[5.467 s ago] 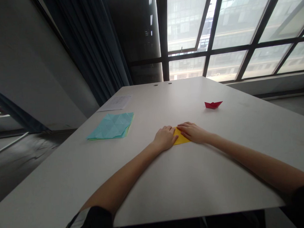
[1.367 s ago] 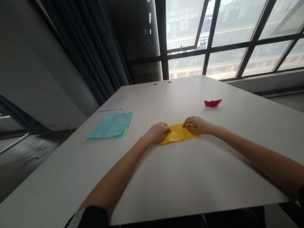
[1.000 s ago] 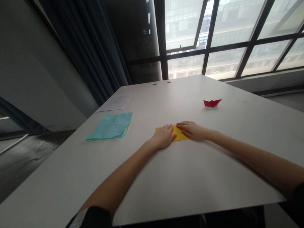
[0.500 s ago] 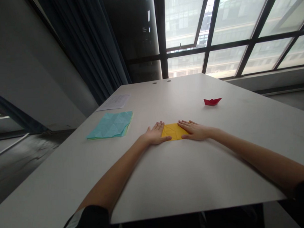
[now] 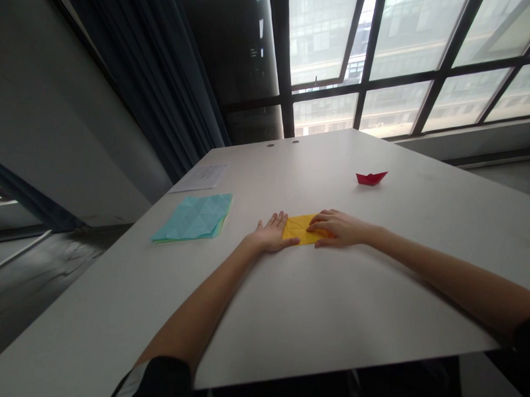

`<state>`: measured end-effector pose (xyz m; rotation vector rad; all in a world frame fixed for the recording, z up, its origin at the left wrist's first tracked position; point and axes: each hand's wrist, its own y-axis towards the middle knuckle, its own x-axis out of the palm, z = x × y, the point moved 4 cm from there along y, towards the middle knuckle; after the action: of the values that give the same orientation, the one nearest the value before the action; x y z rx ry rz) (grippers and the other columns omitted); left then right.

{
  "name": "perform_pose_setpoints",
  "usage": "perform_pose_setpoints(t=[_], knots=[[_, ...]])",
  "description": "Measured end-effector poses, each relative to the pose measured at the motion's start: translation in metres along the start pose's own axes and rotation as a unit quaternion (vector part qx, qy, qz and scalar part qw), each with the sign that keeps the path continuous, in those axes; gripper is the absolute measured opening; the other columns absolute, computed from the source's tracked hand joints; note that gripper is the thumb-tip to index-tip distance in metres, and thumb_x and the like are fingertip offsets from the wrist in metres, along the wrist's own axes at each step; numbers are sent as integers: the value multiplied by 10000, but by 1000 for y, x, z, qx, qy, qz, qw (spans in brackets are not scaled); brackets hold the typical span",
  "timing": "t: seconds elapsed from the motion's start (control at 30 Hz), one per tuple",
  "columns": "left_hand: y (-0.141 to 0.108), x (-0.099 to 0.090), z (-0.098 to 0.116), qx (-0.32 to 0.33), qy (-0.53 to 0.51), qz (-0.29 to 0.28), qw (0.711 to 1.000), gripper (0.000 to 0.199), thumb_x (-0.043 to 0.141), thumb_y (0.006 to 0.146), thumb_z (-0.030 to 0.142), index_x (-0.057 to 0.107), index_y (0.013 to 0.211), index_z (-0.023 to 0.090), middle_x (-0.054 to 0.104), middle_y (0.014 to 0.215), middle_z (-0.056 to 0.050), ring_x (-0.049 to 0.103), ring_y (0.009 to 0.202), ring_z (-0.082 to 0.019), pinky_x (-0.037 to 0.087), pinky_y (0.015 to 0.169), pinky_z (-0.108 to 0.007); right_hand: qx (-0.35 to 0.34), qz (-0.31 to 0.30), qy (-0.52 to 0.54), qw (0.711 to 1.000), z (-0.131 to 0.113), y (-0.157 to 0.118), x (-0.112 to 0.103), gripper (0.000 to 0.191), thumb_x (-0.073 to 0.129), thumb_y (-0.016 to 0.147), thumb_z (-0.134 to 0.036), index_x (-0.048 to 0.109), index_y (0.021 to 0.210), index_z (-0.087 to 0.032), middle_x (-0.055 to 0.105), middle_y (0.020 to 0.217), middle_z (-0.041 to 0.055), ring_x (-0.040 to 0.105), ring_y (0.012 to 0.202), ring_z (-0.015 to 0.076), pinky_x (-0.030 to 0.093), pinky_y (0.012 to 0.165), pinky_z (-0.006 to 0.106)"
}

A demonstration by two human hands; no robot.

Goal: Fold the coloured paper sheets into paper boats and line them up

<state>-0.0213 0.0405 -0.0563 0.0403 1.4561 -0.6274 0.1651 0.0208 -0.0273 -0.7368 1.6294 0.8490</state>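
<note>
Lying leftmost on the smooth white desk (image 5: 321, 312), a squarish stack (image 5: 194, 217) shows a teal, crease-patterned top sheet. Behind it lies a white page (image 5: 201, 177). The left hand (image 5: 271, 235), spread flat, rests on the left end of the yellow paper (image 5: 298, 225), a creased, folded oblong. The right hand (image 5: 338, 228) curves over the other end, fingers bent; whether it pinches cannot be told. Farther back at right sits a pointed red paper boat (image 5: 371, 179).

Yellow paper (image 5: 298, 224), creased, flat on white tabletop (image 5: 312, 312)
</note>
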Motion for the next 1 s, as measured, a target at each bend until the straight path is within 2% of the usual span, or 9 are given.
perform_pose_setpoints(t=[0.23, 0.43, 0.6, 0.8, 1.0], knots=[[-2, -1, 0, 0, 1, -3, 1000, 927, 200, 729, 741, -55, 1415, 172, -121, 1465, -63, -62, 1358, -267, 43, 1026, -599, 6, 39, -37, 999, -12, 5, 1, 378, 461, 827, -473, 623, 1033, -201, 644, 1003, 93, 555, 939, 224, 397, 818, 365], [-2, 0, -1, 7, -2, -1, 1000, 950, 192, 716, 755, -60, 1414, 162, -114, 1468, -61, -56, 1358, -267, 61, 1036, -581, -3, 39, -35, 999, -14, 5, 3, 331, 453, 842, -422, 642, 1002, -202, 670, 940, 81, 587, 894, 202, 392, 811, 344], [-3, -3, -3, 12, -7, -6, 1000, 940, 163, 717, 757, -56, 1415, 166, -107, 1469, -66, -66, 1357, -263, 15, 1037, -575, 0, 37, -31, 999, -15, 5, 1, 313, 446, 845, -396, 649, 991, -207, 679, 927, 73, 598, 883, 200, 394, 800, 336], [-7, -20, -2, 15, -57, -29, 998, 840, 97, 772, 694, 3, 1416, 162, -2, 1482, -84, 2, 1363, -249, 28, 1034, -568, 11, 27, -22, 999, -16, 5, -3, 300, 475, 820, -402, 651, 983, -221, 675, 930, 69, 603, 865, 198, 398, 778, 330], [-11, -39, -8, -1, -98, -2, 995, 872, 155, 757, 722, 76, 1414, 154, 111, 1471, -118, 161, 1340, -282, 107, 1048, -508, 22, 18, -31, 999, -15, 5, -6, 309, 483, 807, -442, 657, 935, -223, 670, 892, 64, 610, 807, 195, 404, 761, 334]])
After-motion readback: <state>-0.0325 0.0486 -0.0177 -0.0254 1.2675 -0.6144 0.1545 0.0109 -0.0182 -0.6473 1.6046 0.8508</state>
